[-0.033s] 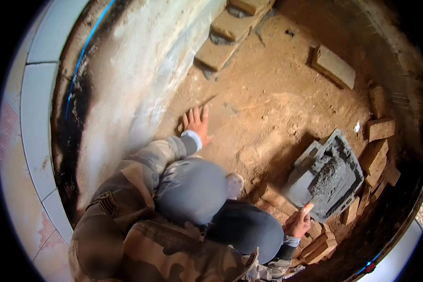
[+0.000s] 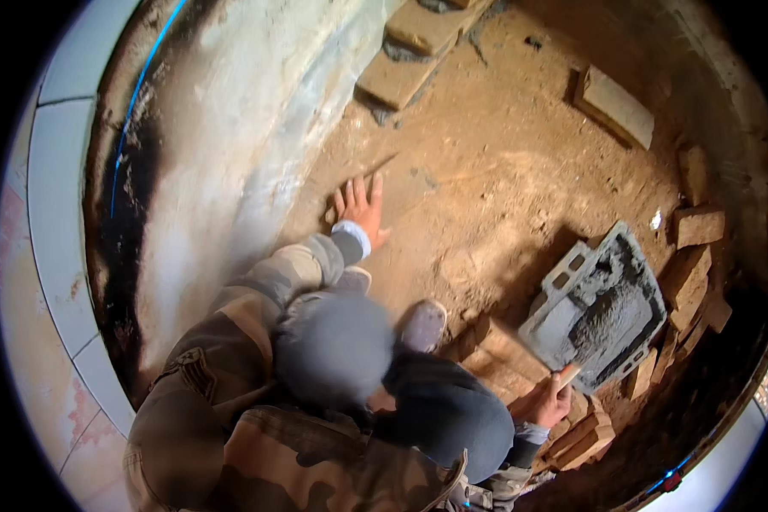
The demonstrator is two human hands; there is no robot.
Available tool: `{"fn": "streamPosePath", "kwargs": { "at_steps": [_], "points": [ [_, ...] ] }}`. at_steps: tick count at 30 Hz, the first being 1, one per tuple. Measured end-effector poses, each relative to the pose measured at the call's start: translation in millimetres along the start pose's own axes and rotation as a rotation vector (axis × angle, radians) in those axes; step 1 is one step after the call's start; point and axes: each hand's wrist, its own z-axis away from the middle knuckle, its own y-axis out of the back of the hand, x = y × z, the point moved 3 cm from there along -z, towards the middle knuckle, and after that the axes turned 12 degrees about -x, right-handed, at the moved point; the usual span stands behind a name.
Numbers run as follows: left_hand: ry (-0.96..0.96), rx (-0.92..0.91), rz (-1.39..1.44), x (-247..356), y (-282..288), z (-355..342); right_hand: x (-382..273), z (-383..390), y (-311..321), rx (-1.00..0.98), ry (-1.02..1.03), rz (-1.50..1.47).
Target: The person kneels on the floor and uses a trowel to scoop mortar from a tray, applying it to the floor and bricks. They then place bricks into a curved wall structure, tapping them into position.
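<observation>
Left hand (image 2: 360,207) flat, fingers spread on dirt left of the tray (image 2: 602,307); right hand (image 2: 544,401) grips a handle (image 2: 569,374) at its near edge.

jacket (image 2: 230,358): brown-and-tan camouflage pattern | cap (image 2: 337,346): plain grey | trousers (image 2: 452,418): dark blue-grey | ground (image 2: 486,171): reddish-brown soil | bricks (image 2: 695,256): orange-brown | tray (image 2: 602,307): grey, coated with grey mortar | wall (image 2: 230,154): whitish, streaked with black | tool handle (image 2: 569,375): orange
</observation>
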Motion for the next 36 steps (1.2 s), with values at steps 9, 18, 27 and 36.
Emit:
{"fn": "streamPosePath", "kwargs": {
  "at_steps": [9, 18, 27, 36],
  "points": [
    [-0.054, 0.098, 0.101, -16.2, -4.0, 2.3, 35.7, 2.1, -6.4, 0.064, 0.599, 0.548],
    [-0.169, 0.083, 0.134, -101.1, -50.1, 76.7, -14.4, -79.4, -302.1, -0.753, 0.712, 0.887],
    [0.056, 0.125, 0.259, -230.2, -178.0, 295.0, 37.4, -63.5, -433.0, -0.838, 0.7, 0.779],
    [-0.034, 0.053, 0.453, -169.3, -25.4, 284.5, 90.6, 29.3, -332.7, -1.256, 0.67, 0.987]
  ]
}}
